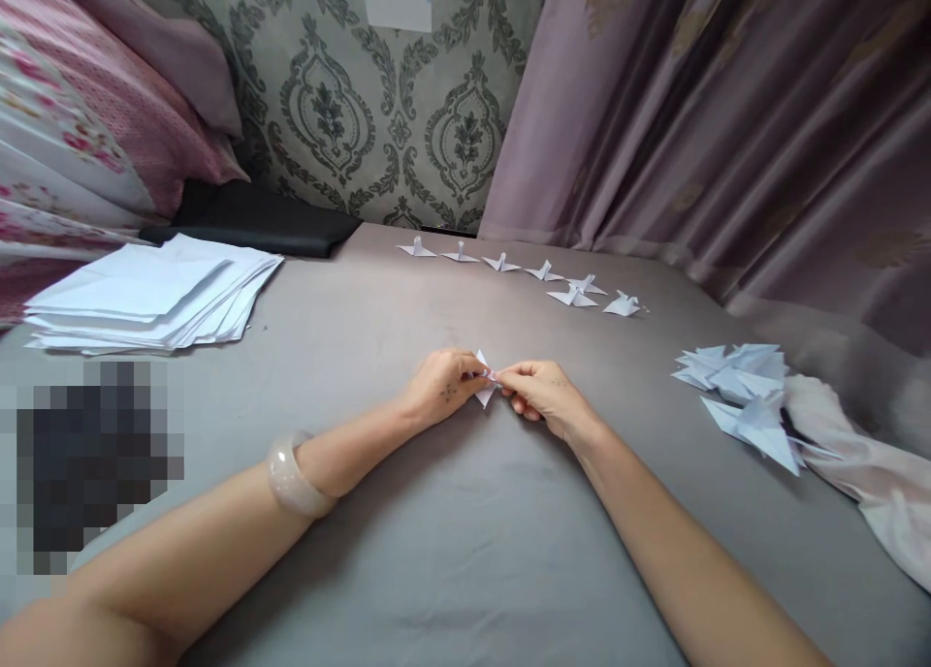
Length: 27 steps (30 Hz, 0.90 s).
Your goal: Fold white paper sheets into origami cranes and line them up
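Note:
Between my two hands, over the middle of the grey cloth surface, is a small white folded paper crane point(483, 394). My left hand point(445, 386), with a pale bangle on its wrist, pinches the crane from the left. From the right, the thumb and fingertips of my right hand point(542, 396) grip its other end. Two pointed wings stick out above and below the fingers; the centre of the fold is mostly hidden. Farther back stands a curved row of several finished-looking paper cranes point(501, 262).
A stack of white paper sheets point(138, 289) lies at the left, before a black folded item point(254, 219). Larger folded paper pieces point(742, 376) are heaped at the right beside a pale cloth point(850, 444). Curtains point(618, 105) hang behind on the right. A blurred patch covers the lower left.

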### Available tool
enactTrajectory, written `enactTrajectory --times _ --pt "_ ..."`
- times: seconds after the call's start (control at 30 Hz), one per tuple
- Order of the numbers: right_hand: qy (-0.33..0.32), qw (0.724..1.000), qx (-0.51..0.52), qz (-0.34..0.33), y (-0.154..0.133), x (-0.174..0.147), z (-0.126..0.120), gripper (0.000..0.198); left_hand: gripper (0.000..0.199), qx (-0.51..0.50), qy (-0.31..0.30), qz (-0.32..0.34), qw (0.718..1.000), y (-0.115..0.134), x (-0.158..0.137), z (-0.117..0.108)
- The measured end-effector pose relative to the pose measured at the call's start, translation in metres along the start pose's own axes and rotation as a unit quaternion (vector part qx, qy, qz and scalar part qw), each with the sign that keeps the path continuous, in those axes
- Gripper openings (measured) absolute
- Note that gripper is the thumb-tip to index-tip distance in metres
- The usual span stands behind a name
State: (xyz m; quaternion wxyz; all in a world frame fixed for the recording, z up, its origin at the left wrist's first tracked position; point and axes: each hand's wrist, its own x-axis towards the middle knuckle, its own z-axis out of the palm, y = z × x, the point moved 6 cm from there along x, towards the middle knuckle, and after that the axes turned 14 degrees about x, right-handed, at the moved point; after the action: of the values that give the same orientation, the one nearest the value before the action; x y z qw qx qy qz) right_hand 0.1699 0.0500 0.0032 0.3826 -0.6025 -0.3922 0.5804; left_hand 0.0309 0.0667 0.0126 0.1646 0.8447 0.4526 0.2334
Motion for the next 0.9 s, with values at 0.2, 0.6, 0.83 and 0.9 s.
enactTrajectory --times 0.2,0.6,0.83,0.9 --pt "-0.004 1.000 0.025 0.003 0.004 0.005 -0.004 0.019 0.015 0.001 0.037 -0.032 0.999 0.000 0.001 -0.005" --pt "0.006 0.917 -0.259 -0.304 -0.009 -0.011 0.015 0.014 0.027 0.034 0.014 -0.154 0.987 -0.018 -0.002 -0.011" --pt "0.032 0.869 -0.379 -0.316 -0.011 -0.013 0.016 0.014 0.033 0.057 -0.004 -0.164 0.985 -0.034 0.004 -0.023" --pt "0.044 0.862 -0.389 -0.323 -0.011 -0.010 0.014 0.016 0.028 0.106 0.014 -0.116 0.987 -0.034 0.006 -0.027"
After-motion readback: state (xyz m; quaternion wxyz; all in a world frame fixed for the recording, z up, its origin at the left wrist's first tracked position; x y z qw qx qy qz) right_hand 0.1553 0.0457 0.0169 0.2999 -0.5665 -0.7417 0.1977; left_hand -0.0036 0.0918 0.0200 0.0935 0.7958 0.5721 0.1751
